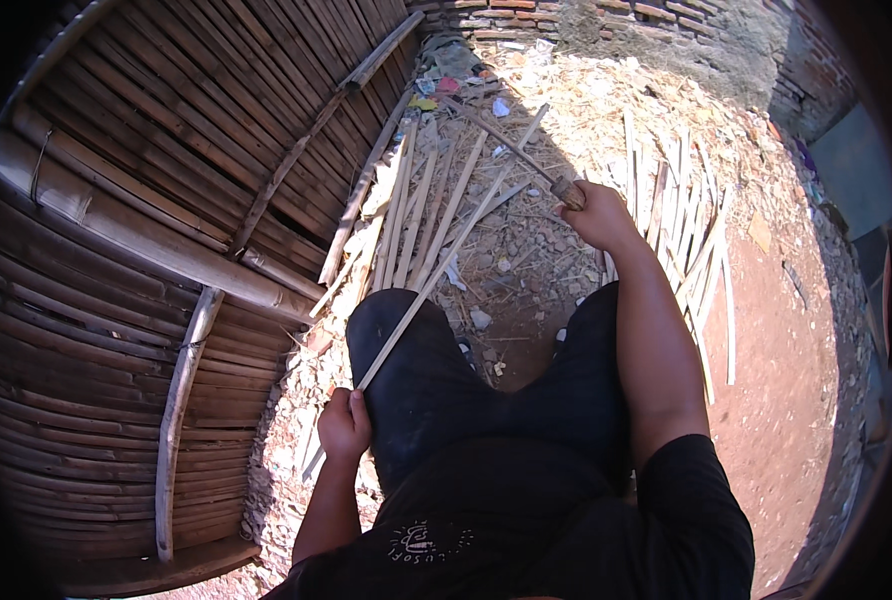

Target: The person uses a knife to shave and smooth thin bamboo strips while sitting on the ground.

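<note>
My left hand (345,425) grips a long pale bamboo strip (416,307) near its lower end; the strip slants up to the right across my left thigh. In my right hand (596,215) is the wrapped or wooden handle of a long, thin, dark blade (506,141), raised toward the upper left. Loose strips (406,205) lie on the ground beside my left knee, and another pile of pale strips (696,230) lies beyond my right arm.
A bamboo slat wall (126,165) with pole supports runs along the left. A brick and plaster wall (666,30) stands at the back, with rubble and scraps (446,85) near its foot. Dark panels (851,170) line the right edge.
</note>
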`<state>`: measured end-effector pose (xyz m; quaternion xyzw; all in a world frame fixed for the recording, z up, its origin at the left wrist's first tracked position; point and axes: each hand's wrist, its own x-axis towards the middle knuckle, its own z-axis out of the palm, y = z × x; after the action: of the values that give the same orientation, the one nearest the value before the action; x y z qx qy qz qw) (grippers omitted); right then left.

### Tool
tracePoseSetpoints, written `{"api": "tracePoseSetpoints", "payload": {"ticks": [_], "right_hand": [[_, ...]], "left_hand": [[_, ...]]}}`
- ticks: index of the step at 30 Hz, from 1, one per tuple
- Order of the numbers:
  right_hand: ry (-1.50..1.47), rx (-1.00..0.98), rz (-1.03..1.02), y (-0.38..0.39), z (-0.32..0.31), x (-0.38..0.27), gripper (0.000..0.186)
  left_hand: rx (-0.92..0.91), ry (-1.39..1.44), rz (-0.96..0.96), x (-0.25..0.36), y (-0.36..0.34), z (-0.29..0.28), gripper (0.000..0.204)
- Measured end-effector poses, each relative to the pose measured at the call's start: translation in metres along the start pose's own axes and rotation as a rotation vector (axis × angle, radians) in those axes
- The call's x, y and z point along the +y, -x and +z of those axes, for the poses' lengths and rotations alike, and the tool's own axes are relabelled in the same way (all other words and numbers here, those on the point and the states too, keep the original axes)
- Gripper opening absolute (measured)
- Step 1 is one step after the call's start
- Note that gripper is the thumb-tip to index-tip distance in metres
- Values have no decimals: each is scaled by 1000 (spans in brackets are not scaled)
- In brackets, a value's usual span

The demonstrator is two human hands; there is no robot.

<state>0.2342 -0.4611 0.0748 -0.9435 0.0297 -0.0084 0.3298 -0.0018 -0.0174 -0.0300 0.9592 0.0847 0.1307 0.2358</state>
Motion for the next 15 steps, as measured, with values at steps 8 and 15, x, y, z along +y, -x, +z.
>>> {"api": "tracePoseSetpoints", "payload": {"ticks": [8, 15], "right_hand": [[248, -330, -511, 15, 36, -21, 39], [200, -108, -239, 0, 16, -1, 46]], "left_hand": [[29, 6, -10, 1, 2, -2, 33], [39, -28, 1, 0, 2, -2, 34]]}}
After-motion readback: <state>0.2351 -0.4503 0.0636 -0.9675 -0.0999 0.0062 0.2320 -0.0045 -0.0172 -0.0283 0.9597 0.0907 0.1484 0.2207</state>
